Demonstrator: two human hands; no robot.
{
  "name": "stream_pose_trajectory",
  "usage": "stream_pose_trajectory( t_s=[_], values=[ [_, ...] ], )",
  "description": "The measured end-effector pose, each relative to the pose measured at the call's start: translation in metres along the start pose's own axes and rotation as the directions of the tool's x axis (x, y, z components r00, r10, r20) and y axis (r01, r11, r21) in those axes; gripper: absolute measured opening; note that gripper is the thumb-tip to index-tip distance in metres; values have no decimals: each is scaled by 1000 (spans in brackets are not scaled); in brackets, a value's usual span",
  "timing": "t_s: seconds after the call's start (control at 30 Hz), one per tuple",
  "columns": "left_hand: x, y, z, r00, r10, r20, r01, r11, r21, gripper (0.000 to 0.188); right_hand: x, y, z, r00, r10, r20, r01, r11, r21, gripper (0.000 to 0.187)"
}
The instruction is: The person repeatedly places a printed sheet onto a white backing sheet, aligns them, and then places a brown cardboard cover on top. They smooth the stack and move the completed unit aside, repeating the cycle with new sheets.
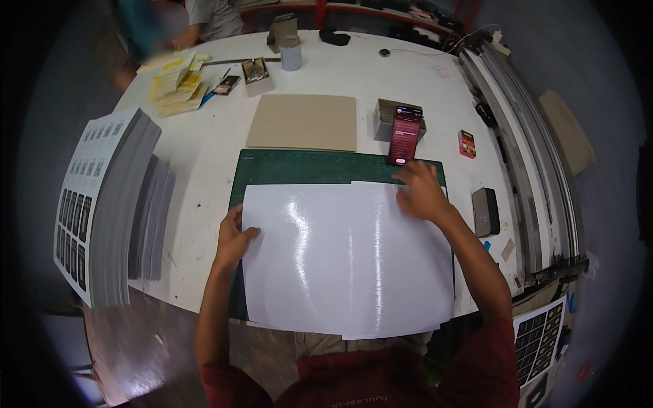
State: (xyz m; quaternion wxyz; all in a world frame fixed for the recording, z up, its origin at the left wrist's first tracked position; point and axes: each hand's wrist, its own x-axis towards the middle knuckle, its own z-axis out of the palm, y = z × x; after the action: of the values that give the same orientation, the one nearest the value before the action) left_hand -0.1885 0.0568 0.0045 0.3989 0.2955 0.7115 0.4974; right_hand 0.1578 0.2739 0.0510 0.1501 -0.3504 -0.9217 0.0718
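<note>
Glossy white sheets (340,258) lie overlapped on a green cutting mat (299,165) in front of me; an uneven seam runs down them right of the middle. My left hand (235,238) grips their left edge, thumb on top and fingers at the side. At the top right, my right hand (423,193) is over the far edge with its fingers apart and nothing held. Just beyond its fingertips a lit phone (405,132) leans against a metal box (384,121).
Beige board (303,122) lies beyond the mat. Tall stacks of printed sheets (102,204) stand at left. A dark case (485,212), a small red box (467,144) and long metal rails (517,149) are at right. Another person (214,17) is at the far left.
</note>
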Motion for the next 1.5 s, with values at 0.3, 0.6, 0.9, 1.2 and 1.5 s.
stream_pose_trajectory(
  t_s=[0.3, 0.6, 0.9, 1.2, 1.5],
  values=[
    [1, -27, -7, 970, 212, -115, -189, 964, 187, 71, 157, -43, 97, 990, -73, 117, 82, 994, -72, 47],
    [-84, -34, -56, 941, 166, -296, -108, 973, 202, 57, 195, -23, 139, 965, -171, 201, 197, 974, -115, 46],
    [-89, 2, -15, 917, 362, -169, -353, 932, 81, 47, 159, -31, 18, 737, -202, -644, 223, 974, -50, 23],
    [-94, 40, 56, 797, 594, 109, -604, 789, 115, 41, -20, -1, -120, 733, 469, -492, 440, 225, 870, 22],
    [-130, 16, 93, 634, 685, 359, -773, 559, 300, 38, -160, -7, -69, 685, 702, -196, -240, 471, 849, 31]
  ],
)
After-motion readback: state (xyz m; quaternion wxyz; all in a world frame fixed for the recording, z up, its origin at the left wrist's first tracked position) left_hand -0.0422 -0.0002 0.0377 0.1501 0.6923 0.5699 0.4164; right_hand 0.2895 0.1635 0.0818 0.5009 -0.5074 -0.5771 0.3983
